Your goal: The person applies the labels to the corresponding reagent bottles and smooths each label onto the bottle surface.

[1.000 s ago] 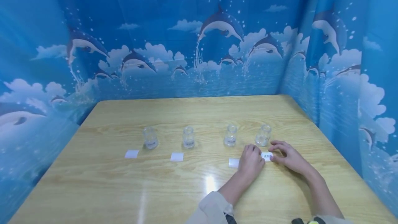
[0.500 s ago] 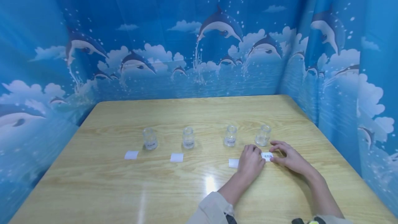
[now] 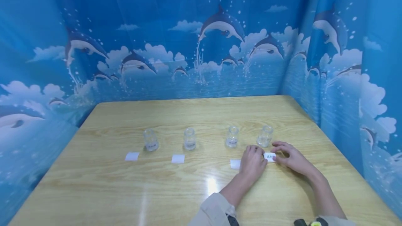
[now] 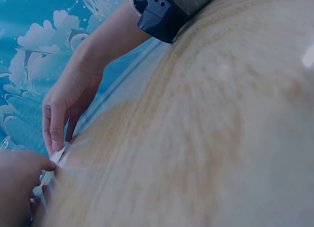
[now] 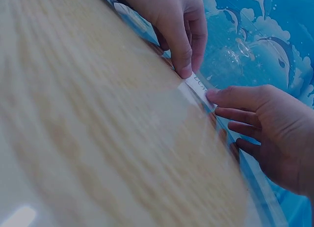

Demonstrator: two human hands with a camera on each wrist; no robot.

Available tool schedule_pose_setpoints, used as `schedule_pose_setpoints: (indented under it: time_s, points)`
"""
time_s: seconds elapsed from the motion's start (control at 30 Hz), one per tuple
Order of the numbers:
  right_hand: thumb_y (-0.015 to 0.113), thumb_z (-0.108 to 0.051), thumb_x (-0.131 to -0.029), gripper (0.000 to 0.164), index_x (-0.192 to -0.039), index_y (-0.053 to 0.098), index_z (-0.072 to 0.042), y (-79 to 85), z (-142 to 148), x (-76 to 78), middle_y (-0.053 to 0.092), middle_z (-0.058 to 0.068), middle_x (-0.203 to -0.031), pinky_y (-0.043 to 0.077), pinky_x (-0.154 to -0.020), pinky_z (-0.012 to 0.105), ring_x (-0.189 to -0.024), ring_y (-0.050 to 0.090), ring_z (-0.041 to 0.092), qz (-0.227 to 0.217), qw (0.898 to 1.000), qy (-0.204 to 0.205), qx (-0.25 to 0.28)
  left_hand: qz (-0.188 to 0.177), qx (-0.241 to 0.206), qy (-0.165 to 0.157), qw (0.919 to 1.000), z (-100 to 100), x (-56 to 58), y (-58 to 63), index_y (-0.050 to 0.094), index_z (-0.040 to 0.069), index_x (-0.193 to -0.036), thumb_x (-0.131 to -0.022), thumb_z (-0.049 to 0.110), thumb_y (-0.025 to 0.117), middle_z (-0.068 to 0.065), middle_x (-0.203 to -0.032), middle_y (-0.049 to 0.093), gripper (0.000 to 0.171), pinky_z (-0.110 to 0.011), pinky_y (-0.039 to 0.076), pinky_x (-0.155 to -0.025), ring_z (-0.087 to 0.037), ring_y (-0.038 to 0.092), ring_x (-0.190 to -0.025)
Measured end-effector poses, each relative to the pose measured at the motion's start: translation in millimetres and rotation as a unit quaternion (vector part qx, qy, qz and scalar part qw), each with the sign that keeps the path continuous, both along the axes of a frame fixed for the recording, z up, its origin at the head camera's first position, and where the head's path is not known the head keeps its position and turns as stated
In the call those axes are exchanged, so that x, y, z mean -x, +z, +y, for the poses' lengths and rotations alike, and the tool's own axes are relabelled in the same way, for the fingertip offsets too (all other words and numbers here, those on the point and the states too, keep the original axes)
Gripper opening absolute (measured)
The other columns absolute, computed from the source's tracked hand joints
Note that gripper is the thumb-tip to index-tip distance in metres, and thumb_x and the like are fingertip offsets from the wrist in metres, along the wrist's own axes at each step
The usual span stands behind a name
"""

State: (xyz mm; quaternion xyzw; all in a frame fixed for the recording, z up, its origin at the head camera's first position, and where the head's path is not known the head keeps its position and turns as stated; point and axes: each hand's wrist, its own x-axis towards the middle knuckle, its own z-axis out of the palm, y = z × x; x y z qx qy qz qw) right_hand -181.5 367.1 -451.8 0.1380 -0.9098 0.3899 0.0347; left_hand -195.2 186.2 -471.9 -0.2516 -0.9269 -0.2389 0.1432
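Observation:
A small white label with dark printed characters [image 3: 269, 156] is stretched between my two hands, low over the table. My left hand [image 3: 252, 163] pinches its left end, and my right hand [image 3: 292, 158] has thumb and fingers at its right end. The right wrist view shows the label [image 5: 197, 85] as a thin strip, with the left thumb and fingers meeting on one end and the right thumb on the other. Just behind the hands stands a clear glass bottle [image 3: 265, 137]. A white paper piece [image 3: 235, 164] lies partly under my left hand.
Three more clear bottles, the nearest of them a bottle [image 3: 232, 137] with dark lettering low down, stand in a row leftward. White paper pieces [image 3: 178, 158] lie in front of the left bottles. A dolphin-print curtain [image 3: 188, 44] encloses the wooden table [image 3: 125, 191].
The label has tilted slightly, and the right fingers now cover part of its characters that showed half a second ago. Both hands stay in nearly the same place.

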Motion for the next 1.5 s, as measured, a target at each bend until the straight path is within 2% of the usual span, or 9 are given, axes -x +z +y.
schedule_pose_setpoints:
  time_s: [0.13, 0.27, 0.37, 0.43, 0.6, 0.8, 0.9, 1.27, 1.5]
  points:
    - [0.066, -0.009, -0.084, 0.016, -0.097, 0.063, -0.001, 1.7, -2, 0.3, 0.057, 0.019, -0.113, 0.036, -0.095, 0.048, -0.109, 0.049, 0.036, 0.001, 1.0, -0.021, 0.02, 0.008, -0.014, 0.001, 0.9999, 0, 0.2, 1.1, 0.064, 0.019, -0.101, -0.077, 0.027, 0.074, 0.006, -0.1, 0.059, 0.027, -0.017, 0.04, -0.087, -0.007, 0.051, -0.097]
    - [0.063, -0.012, -0.087, 0.016, -0.098, 0.062, 0.001, 4.3, -3, 0.7, 0.063, 0.009, -0.094, 0.045, -0.079, 0.024, -0.09, 0.057, 0.018, -0.013, 0.998, -0.04, 0.037, 0.011, -0.046, 0.004, 0.9989, 0, -0.1, 1.6, 0.064, 0.019, -0.1, -0.078, 0.023, 0.073, 0.009, -0.096, 0.06, 0.025, -0.013, 0.04, -0.083, -0.004, 0.052, -0.093]
    - [0.06, -0.011, -0.089, 0.015, -0.097, 0.061, 0.002, 4.6, -3, 0.6, 0.063, 0.009, -0.091, 0.046, -0.074, 0.02, -0.086, 0.058, 0.012, -0.015, 0.997, -0.038, 0.064, -0.011, -0.111, 0.004, 0.9938, 0, -0.1, 1.5, 0.066, 0.02, -0.097, -0.08, 0.02, 0.071, 0.011, -0.093, 0.061, 0.018, -0.009, 0.04, -0.077, -0.001, 0.051, -0.088]
    - [0.06, -0.01, -0.09, 0.015, -0.098, 0.06, 0.003, 3.8, -3, 0.6, 0.063, 0.01, -0.092, 0.046, -0.074, 0.019, -0.085, 0.058, 0.009, -0.01, 0.996, -0.035, 0.081, -0.033, -0.171, 0.001, 0.9847, 0, 0.0, 2.1, 0.067, 0.019, -0.094, -0.081, 0.017, 0.07, 0.012, -0.09, 0.062, 0.014, -0.009, 0.041, -0.072, 0.0, 0.05, -0.083]
    - [0.058, -0.013, -0.091, 0.018, -0.1, 0.059, 0.003, 4.0, -5, -0.1, 0.062, 0.012, -0.095, 0.046, -0.073, 0.018, -0.086, 0.057, 0.008, 0.002, 0.993, -0.047, 0.11, -0.085, -0.309, -0.008, 0.9473, 0, 2.8, 4.1, 0.07, 0.016, -0.087, -0.081, 0.011, 0.07, 0.011, -0.082, 0.06, 0.008, -0.012, 0.042, -0.066, -0.001, 0.05, -0.077]
    - [0.057, -0.018, -0.092, 0.025, -0.105, 0.057, 0.003, 6.8, -7, -0.7, 0.061, 0.01, -0.097, 0.047, -0.073, 0.019, -0.087, 0.057, 0.009, -0.003, 0.988, -0.061, 0.139, -0.192, -0.453, -0.021, 0.8704, 2, 11.2, 5.0, 0.07, 0.012, -0.083, -0.079, 0.009, 0.071, 0.013, -0.072, 0.058, 0.005, -0.016, 0.045, -0.056, 0.0, 0.051, -0.067]
    - [0.056, -0.018, -0.093, 0.026, -0.106, 0.057, 0.004, 8.0, -9, -0.5, 0.062, 0.009, -0.097, 0.047, -0.074, 0.018, -0.088, 0.057, 0.008, 0.001, 0.987, -0.062, 0.145, -0.218, -0.483, -0.033, 0.8477, 2, 14.3, 5.7, 0.071, 0.009, -0.084, -0.079, 0.009, 0.071, 0.01, -0.071, 0.061, 0.005, -0.017, 0.045, -0.054, -0.001, 0.053, -0.065]
    - [0.058, -0.013, -0.091, 0.024, -0.104, 0.055, 0.008, 8.1, -14, -3.9, 0.062, 0.005, -0.093, 0.048, -0.073, 0.018, -0.085, 0.058, 0.007, 0.026, 0.981, -0.07, 0.179, -0.262, -0.475, -0.046, 0.8386, -4, 13.4, 9.3, 0.071, 0.008, -0.085, -0.081, 0.013, 0.069, 0.01, -0.072, 0.06, 0.006, -0.017, 0.043, -0.053, -0.001, 0.051, -0.062]
    - [0.058, -0.015, -0.091, 0.025, -0.104, 0.056, 0.006, 9.5, -15, -2.3, 0.062, 0.005, -0.092, 0.048, -0.072, 0.018, -0.084, 0.057, 0.008, 0.026, 0.982, -0.077, 0.17, -0.274, -0.464, -0.042, 0.8414, -3, 16.4, 8.4, 0.07, 0.011, -0.083, -0.081, 0.014, 0.069, 0.01, -0.07, 0.057, 0.004, -0.017, 0.041, -0.049, -0.004, 0.048, -0.057]
